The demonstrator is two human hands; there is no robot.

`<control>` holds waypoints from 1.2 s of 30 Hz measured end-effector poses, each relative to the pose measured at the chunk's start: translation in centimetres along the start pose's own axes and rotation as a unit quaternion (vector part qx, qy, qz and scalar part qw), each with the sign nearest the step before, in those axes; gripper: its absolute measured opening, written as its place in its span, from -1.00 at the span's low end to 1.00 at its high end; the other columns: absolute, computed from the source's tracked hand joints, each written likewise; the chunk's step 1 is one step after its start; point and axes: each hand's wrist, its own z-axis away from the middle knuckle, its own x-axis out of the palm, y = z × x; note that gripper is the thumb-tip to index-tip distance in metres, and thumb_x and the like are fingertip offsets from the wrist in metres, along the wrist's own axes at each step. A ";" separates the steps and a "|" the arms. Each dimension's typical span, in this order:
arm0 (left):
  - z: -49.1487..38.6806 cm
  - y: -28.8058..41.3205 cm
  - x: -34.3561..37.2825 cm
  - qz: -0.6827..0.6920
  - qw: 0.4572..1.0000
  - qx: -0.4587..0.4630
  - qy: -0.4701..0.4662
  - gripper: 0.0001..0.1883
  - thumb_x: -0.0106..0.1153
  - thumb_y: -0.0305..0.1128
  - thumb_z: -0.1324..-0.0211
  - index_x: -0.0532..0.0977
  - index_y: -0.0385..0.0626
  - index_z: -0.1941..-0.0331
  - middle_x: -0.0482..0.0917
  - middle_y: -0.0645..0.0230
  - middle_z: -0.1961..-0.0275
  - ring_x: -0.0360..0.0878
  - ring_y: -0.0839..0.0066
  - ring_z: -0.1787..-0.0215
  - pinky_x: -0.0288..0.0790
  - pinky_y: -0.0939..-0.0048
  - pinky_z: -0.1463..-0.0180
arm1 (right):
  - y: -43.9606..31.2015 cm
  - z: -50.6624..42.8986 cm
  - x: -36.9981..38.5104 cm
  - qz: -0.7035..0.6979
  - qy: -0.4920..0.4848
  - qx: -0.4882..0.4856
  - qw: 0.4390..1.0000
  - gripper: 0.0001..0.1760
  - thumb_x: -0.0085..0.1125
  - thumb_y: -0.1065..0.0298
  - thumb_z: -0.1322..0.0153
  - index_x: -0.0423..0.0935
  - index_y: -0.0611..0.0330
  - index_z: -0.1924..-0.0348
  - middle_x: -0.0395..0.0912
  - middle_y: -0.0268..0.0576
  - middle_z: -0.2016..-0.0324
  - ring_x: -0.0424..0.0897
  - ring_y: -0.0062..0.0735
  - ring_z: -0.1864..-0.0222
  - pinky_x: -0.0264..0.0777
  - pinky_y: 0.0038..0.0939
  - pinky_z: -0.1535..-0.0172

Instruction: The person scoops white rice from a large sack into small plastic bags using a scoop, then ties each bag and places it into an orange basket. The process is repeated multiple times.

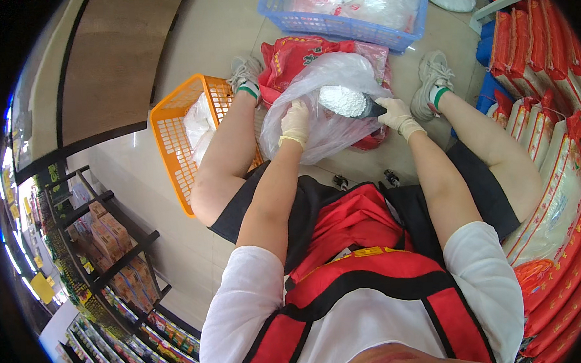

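Observation:
A dark scoop [376, 109] heaped with white powder [343, 101] is held by its handle in my right hand [396, 114], which wears a pale glove. It is at the mouth of a translucent plastic bag [318, 145]. My left hand [294, 120], gloved too, grips the near left part of this bag. Under and behind the bag lies a red printed sack [289, 58], between my feet. What the translucent bag holds lower down is hidden by its folds.
An orange basket [172, 175] with white plastic bags [199, 122] stands by my left leg. Beyond the red sack sits a blue crate [346, 28] of clear bags. Red and white sacks [541, 168] are stacked at the right. Store shelving [122, 269] with boxes stands at the left.

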 end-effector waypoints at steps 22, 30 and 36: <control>2.3 0.8 -6.0 -0.040 0.995 0.064 0.061 -0.33 0.09 -0.49 0.05 0.23 -0.13 -0.26 0.27 0.34 -0.30 0.53 0.25 0.16 0.53 0.24 0.19 | -1.9 -2.1 4.3 0.012 0.007 0.154 0.988 -0.45 0.18 0.19 -0.19 0.47 -0.08 -0.08 0.58 0.01 0.13 0.56 -0.03 0.06 0.43 -0.13 -0.01; 2.2 3.1 -4.6 0.018 1.000 0.019 -0.004 -0.21 0.10 -0.51 0.08 0.07 -0.19 -0.33 0.12 0.24 -0.40 0.55 0.22 0.15 0.53 0.20 0.18 | -6.7 -0.9 2.9 0.171 0.142 0.114 0.968 -0.47 0.18 -0.03 -0.26 0.50 0.19 0.08 0.55 0.13 0.12 0.56 0.02 0.09 0.41 -0.07 0.05; 2.3 5.0 -4.2 0.041 0.999 0.032 0.010 -0.26 0.09 -0.46 0.03 0.12 -0.17 -0.32 0.10 0.28 -0.41 0.56 0.21 0.17 0.52 0.17 0.14 | -13.3 -0.9 3.3 -0.076 0.040 0.129 0.988 -0.54 0.11 -0.02 -0.28 0.59 0.23 0.24 0.58 0.16 0.24 0.57 0.10 0.16 0.40 -0.07 0.08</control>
